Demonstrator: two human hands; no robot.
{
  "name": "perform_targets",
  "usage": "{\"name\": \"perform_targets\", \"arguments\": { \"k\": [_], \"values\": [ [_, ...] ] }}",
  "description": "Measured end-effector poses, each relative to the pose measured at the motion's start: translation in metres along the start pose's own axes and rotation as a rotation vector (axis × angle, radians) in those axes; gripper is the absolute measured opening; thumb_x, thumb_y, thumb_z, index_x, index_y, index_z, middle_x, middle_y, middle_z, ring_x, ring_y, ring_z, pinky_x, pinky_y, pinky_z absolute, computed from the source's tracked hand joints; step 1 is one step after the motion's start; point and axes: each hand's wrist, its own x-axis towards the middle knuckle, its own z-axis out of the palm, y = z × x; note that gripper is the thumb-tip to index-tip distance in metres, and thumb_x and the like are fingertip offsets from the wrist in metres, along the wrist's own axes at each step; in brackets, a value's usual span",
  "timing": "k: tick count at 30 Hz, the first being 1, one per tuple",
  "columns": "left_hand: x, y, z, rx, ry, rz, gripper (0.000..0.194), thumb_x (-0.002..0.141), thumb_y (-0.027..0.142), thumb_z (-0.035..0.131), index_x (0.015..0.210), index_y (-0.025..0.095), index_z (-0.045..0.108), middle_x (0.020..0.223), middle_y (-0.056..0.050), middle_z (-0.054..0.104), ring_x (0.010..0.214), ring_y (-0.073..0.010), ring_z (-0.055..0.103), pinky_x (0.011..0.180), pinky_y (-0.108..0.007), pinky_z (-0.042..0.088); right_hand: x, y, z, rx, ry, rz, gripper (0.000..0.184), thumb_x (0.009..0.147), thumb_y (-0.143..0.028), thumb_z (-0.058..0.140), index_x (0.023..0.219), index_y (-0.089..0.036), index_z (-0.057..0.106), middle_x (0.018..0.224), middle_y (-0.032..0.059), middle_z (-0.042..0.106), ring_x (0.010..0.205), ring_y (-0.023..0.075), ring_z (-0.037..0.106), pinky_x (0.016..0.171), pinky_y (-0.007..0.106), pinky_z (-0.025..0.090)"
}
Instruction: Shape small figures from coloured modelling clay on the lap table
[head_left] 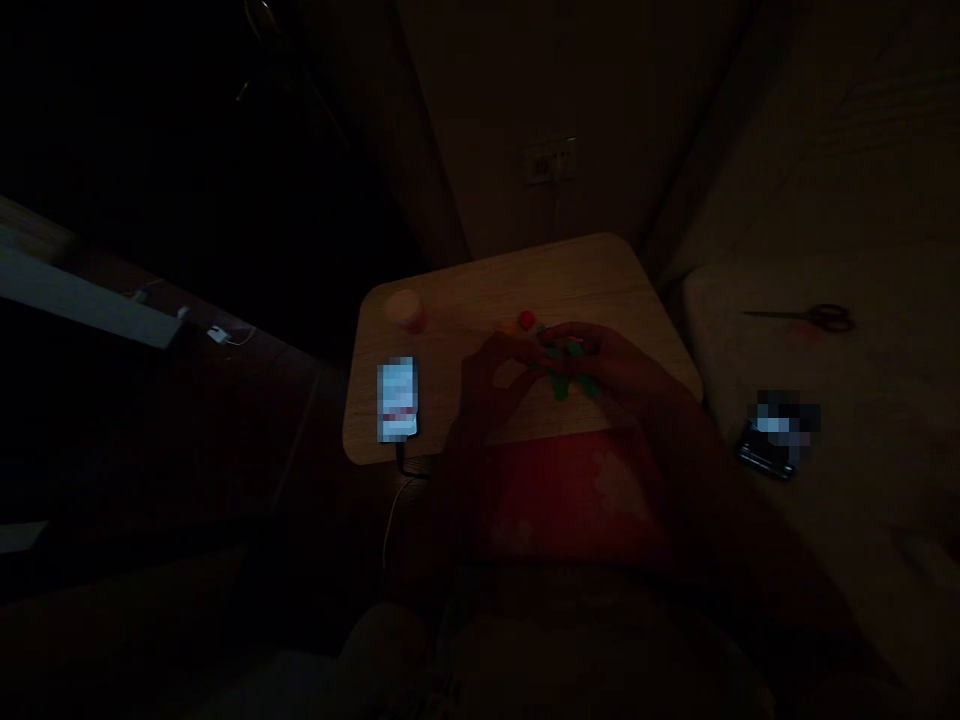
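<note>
Over a small wooden table, both hands meet around a green leafy piece; the dim light hides what it is made of. My left hand pinches its left side, thumb and fingers brought together. From the right, my right hand curls its fingers round the other side. Several green lobes stick out below the fingers. Just beyond the fingertips a small red ball-like thing rests on the tabletop, with a faint orange patch beside it.
A lit phone with a cable lies at the table's left, near a lidded tub. To the right, scissors and a dark device lie on a pale surface. A wall socket holds a plug behind the table.
</note>
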Motion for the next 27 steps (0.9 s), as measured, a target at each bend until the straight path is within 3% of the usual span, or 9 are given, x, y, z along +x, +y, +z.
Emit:
{"name": "perform_targets", "arguments": {
  "k": [8, 13, 18, 23, 27],
  "values": [
    [0.001, -0.0014, 0.0016, 0.004, 0.001, 0.018, 0.022, 0.086, 0.041, 0.083, 0.098, 0.023, 0.079, 0.096, -0.006, 0.081, 0.087, -0.0195, 0.075, 0.082, -0.034, 0.06, -0.0011, -0.001, 0.0023, 0.032, 0.023, -0.048, 0.049, 0.059, -0.034, 0.096, 0.101, -0.021, 0.075, 0.094, 0.0038, 0.076, 0.08, 0.0198, 0.071, 0.07, 0.033, 0.057],
    [0.0001, -0.0051, 0.0046, -0.024, 0.032, 0.043, 0.015, 0.09, 0.039, 0.079, 0.092, 0.025, 0.081, 0.091, -0.005, 0.082, 0.08, -0.0176, 0.074, 0.077, -0.032, 0.059, -0.0013, 0.0005, 0.0014, 0.003, 0.104, -0.098, 0.045, 0.059, -0.035, 0.095, 0.097, -0.022, 0.074, 0.089, 0.0019, 0.075, 0.076, 0.019, 0.07, 0.065, 0.031, 0.055],
    [0.0003, -0.005, 0.0039, -0.013, 0.033, 0.023, 0.015, 0.09, 0.041, 0.078, 0.09, 0.026, 0.082, 0.088, -0.004, 0.081, 0.078, -0.0179, 0.074, 0.076, -0.033, 0.059, -0.0022, 0.0, 0.0016, -0.017, 0.079, -0.094, 0.046, 0.06, -0.037, 0.097, 0.098, -0.022, 0.075, 0.089, 0.0024, 0.075, 0.076, 0.0184, 0.069, 0.064, 0.03, 0.056],
    [0.001, -0.0063, 0.002, -0.008, 0.007, 0.015, 0.022, 0.088, 0.042, 0.081, 0.102, 0.026, 0.082, 0.09, -0.004, 0.081, 0.077, -0.0169, 0.072, 0.076, -0.032, 0.058, -0.0015, 0.0008, 0.0002, -0.01, 0.072, -0.094, 0.048, 0.058, -0.038, 0.097, 0.097, -0.022, 0.074, 0.09, 0.0024, 0.076, 0.077, 0.0188, 0.07, 0.065, 0.03, 0.055],
    [0.0007, -0.0078, 0.0019, -0.01, 0.002, 0.04, 0.017, 0.089, 0.041, 0.08, 0.094, 0.025, 0.082, 0.088, -0.004, 0.08, 0.077, -0.017, 0.072, 0.076, -0.032, 0.058, -0.0007, 0.0037, 0.0006, 0.008, 0.091, -0.094, 0.047, 0.059, -0.036, 0.097, 0.098, -0.022, 0.075, 0.09, 0.0021, 0.075, 0.076, 0.018, 0.069, 0.066, 0.03, 0.055]
  ]
}}
